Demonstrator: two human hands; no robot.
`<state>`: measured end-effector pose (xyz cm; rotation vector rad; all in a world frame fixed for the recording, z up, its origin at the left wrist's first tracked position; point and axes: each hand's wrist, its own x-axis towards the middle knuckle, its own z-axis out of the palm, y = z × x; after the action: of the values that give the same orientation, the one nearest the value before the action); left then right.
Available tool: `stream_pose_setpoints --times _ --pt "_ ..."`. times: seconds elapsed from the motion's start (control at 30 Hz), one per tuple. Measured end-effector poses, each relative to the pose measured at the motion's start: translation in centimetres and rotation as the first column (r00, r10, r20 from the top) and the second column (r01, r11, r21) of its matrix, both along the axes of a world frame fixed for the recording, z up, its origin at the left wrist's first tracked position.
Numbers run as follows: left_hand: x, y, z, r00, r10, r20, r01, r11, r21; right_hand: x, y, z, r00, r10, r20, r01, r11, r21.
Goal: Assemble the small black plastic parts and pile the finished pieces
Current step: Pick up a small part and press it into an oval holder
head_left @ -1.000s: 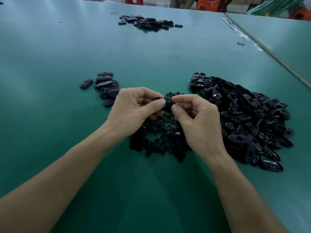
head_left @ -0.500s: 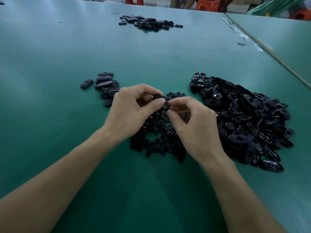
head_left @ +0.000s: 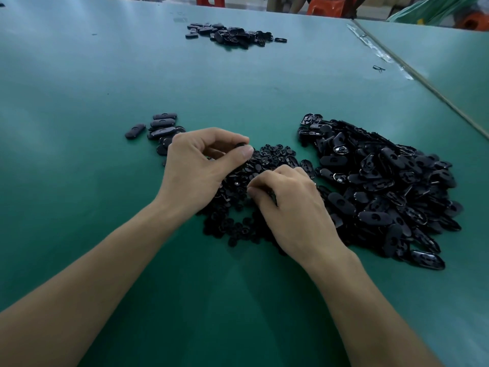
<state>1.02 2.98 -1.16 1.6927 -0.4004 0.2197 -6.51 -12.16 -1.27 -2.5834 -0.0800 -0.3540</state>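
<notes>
Up close, the left thumb (head_left: pixel 244 152) and forefinger pinch a small black plastic part (head_left: pixel 240 145), held just above the table with the other fingers curled loosely behind it. The left hand (head_left: pixel 195 170) hangs over the left side of a heap of small round black plastic pieces (head_left: pixel 275 152).

The right hand (head_left: pixel 293 207) is lower, knuckles up, its fingers curled down into that same heap of round pieces. Its thumb tip (head_left: pixel 252 189) presses in towards the fingers, but the fingertips are hidden under the hand, so whether they grip a piece cannot be told. The two hands are near each other without touching.

Outward to the right, just beside the right hand, lies a large heap of black oval plastic shells (head_left: pixel 383 186), some with the hollow side up and some with the smooth back up. To the left of the left hand sits a small group of closed oblong black pieces (head_left: pixel 162 125) – partly hidden behind the knuckles, with one piece lying a little apart at the left end.

All of this rests on a green table (head_left: pixel 79 88). Well beyond the hands, near the far edge, is another pile of black plastic parts (head_left: pixel 232 35). A second green table (head_left: pixel 449 75) adjoins on the right, and orange plastic stools (head_left: pixel 325 6) stand past the far edge.
</notes>
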Motion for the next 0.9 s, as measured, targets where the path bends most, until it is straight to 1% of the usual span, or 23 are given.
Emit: stream_pose_setpoints --times 0.13,0.23,0.37,0.63,0.77,0.9 --pt "0.0 0.1 0.0 0.999 0.009 -0.036 -0.010 1.000 -0.027 0.1 0.1 0.2 0.996 -0.012 0.090 -0.006 0.981 0.194" --pt "-0.2 0.1 -0.1 0.995 -0.003 -0.098 -0.003 0.998 -0.063 0.1 0.1 0.4 0.986 -0.046 0.158 0.005 0.967 0.255" --pt "-0.3 -0.1 0.0 0.990 -0.049 -0.132 0.035 0.994 -0.105 0.2 0.0 0.4 0.974 -0.099 0.205 0.018 0.931 0.365" --pt "-0.7 -0.3 0.2 0.981 -0.101 -0.166 0.082 0.990 -0.118 0.4 -0.7 0.6 0.977 -0.130 0.170 0.027 0.862 0.505" --pt "-1.0 -0.5 0.5 0.971 -0.144 -0.191 0.133 0.989 -0.069 0.5 -0.8 0.6 0.976 -0.143 0.164 0.031 0.838 0.544" --pt "-1.2 -0.7 0.5 0.978 -0.146 -0.146 0.147 0.989 -0.009 0.5 -0.8 0.6 0.979 -0.145 0.141 0.032 0.797 0.602"
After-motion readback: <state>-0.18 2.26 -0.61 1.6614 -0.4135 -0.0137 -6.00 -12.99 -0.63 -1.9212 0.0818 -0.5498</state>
